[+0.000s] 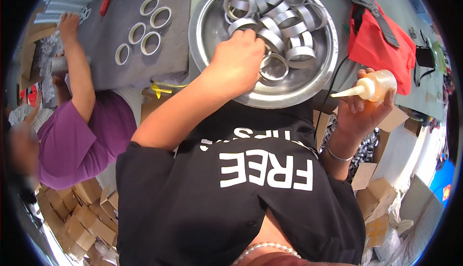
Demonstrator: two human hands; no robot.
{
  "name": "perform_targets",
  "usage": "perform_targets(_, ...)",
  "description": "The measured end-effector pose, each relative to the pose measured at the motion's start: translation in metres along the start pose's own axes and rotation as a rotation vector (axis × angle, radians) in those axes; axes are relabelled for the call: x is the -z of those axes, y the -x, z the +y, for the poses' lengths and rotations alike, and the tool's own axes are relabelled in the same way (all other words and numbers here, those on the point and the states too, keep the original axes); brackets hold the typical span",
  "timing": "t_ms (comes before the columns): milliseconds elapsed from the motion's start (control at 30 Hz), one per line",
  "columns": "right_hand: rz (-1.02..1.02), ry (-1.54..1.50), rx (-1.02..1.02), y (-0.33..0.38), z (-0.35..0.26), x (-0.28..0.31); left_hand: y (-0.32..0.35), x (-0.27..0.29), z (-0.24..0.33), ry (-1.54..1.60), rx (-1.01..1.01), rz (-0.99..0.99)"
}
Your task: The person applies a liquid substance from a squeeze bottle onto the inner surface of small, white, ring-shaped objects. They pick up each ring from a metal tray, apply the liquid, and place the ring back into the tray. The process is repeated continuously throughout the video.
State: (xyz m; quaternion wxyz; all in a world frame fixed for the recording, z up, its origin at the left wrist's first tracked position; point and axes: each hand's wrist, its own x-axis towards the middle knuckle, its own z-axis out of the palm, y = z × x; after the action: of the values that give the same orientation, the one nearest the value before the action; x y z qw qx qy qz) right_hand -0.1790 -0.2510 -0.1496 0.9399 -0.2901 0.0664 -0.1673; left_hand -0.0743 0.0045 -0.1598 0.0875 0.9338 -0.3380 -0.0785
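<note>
Fingers (249, 35) of the left hand (236, 63) bend down into a wide, shiny metal bowl, curled among silver rings (271, 40); they meet the near edge of the heap, but the back of the hand hides the tips, so I cannot tell whether they grip a ring. One thin ring (276, 78) lies just beside that hand, to its right, on the near part of the bowl (294, 90). Most of the other rings are piled toward the far side, some tilted, some leaning on one another.

Outside the bowl on the right, the right hand (364, 114) wraps its fingers around a squeeze bottle (383, 82) with amber contents. The bottle is tipped nearly on its side, its pale pointed nozzle (348, 92) aimed left toward the bowl's rim and apart from it. A silver bangle (339, 158) circles the right wrist.

To the left of the bowl, five rings (150, 53) sit in a loose group on the grey tabletop (176, 44), near one another. A slim red object (107, 0) lies beyond them. On the right, a red bag (366, 49) rests beyond the bottle.

At the far left, a co-worker in a purple top (87, 140) stretches a hand (69, 23) over the tabletop's left edge. Cardboard boxes (87, 225) crowd the floor below, and more rings (367, 145) fill a carton under the right forearm.
</note>
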Motion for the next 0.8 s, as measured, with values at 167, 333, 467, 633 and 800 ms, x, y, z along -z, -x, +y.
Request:
perform_targets(167,-0.034,0.002,-0.021,-0.001,-0.001,0.006,-0.005,-0.004,0.000,0.027,0.000,-0.132)
perform_targets(333,-0.063,0.004,-0.039,-0.003,-0.001,0.008,-0.009,0.006,0.000,0.088,-0.008,-0.248)
perform_targets(467,-0.015,0.052,-0.014,-0.003,0.001,0.010,-0.006,0.008,-0.009,0.220,-0.009,-0.170)
perform_targets(633,-0.034,0.044,0.101,0.004,0.008,-0.004,0.013,0.010,-0.012,1.408,0.114,-0.005)
perform_targets(800,-0.037,0.116,0.124,0.005,0.009,-0.013,-0.021,-0.008,-0.064,2.665,0.080,0.067)
